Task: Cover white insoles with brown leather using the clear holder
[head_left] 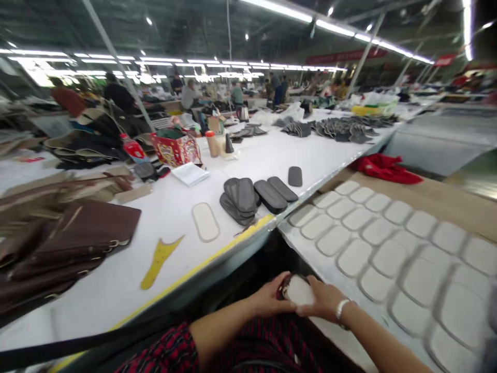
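Observation:
Both my hands grip one white oval pad (300, 290) with a dark edge, low in front of my lap. My left hand (272, 299) is wrapped round its left side and my right hand (322, 300) round its right side, thumbs close together at the near end. Some of the pad's rim is covered by my fingers. To the right, rows of similar white oval pads with dark rims (382, 230) lie on a lower board. One more white oval pad (205, 221) lies alone on the white table, left of a pile of dark grey oval pads (239, 199).
On the white table (171, 207) are a yellow template (158, 263), brown leather bags (77, 243), a folded paper (190, 174) and a red patterned box (176, 147). A red cloth (388, 168) lies behind the board. The table's yellow-taped edge runs beside my left arm. Several people work farther back.

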Motion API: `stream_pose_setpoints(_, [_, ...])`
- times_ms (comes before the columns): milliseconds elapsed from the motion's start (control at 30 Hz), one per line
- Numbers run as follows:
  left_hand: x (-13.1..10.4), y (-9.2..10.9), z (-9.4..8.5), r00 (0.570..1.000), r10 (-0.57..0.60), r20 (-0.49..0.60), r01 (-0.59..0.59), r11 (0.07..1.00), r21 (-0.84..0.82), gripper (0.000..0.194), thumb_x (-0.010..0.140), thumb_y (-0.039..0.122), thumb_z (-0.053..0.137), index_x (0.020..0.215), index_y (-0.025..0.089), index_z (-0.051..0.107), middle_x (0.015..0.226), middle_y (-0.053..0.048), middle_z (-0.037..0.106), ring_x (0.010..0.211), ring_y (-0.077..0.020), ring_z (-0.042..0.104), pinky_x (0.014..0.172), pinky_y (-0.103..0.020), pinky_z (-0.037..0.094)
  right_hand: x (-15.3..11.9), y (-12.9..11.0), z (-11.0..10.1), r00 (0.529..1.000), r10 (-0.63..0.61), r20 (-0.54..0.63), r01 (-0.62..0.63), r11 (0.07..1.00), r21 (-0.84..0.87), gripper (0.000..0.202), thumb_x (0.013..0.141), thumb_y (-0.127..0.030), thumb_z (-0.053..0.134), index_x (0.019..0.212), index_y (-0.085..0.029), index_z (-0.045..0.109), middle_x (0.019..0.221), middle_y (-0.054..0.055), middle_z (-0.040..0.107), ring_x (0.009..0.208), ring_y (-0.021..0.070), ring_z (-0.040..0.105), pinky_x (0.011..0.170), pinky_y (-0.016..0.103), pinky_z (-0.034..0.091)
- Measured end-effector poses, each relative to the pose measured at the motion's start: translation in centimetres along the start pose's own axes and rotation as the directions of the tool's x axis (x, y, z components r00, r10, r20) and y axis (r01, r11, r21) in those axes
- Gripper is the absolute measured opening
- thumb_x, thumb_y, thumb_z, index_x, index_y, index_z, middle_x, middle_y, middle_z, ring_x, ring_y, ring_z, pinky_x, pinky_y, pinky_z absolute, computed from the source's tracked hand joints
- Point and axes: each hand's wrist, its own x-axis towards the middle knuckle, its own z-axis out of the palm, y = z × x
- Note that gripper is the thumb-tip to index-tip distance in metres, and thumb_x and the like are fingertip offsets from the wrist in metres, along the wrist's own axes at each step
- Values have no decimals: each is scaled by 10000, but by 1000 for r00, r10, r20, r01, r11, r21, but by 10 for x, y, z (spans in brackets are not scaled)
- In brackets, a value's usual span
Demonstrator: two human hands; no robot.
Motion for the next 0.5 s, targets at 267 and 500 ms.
stream_pose_setpoints(267, [-115, 24, -124, 707, 278, -650, 411, 587, 698, 700, 754, 476, 521, 1321, 148, 274, 1363, -162, 333, 1278, -283, 253, 1031, -503, 210, -22, 24, 10, 907, -116, -405, 178, 977, 120, 713, 707, -542, 493, 1289, -148, 372, 1342, 149, 381, 1228, 273, 358, 1018, 423, 297])
stream_pose_setpoints(500, [-246, -54, -173, 759, 23, -651, 642, 137, 754, 873, 641, 514, 527, 1337, 77, 233, 1387, -196, 271, 1282, -328, 228, 1015, -484, 254, -95, -16, 19, 876, -152, -457, 280, 932, 229, 513, 811, -437, 435, 1239, -154, 431, 1245, 132, 489, 1152, 237, 448, 996, 410, 334])
